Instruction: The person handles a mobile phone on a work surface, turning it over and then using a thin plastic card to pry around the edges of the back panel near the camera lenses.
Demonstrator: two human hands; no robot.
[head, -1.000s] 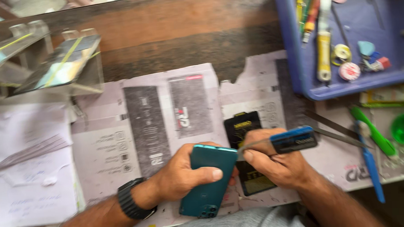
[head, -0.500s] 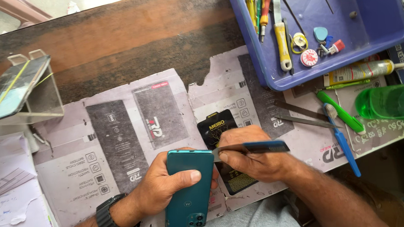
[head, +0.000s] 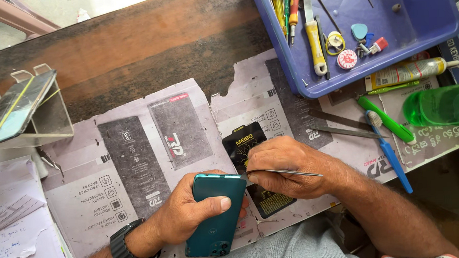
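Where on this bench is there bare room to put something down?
The dark wooden strip behind the flattened cartons is bare, between the metal stand and the blue tray. The carton sheet left of the teal phone is open too. Right of the right hand, brushes and the green bottle crowd the space.
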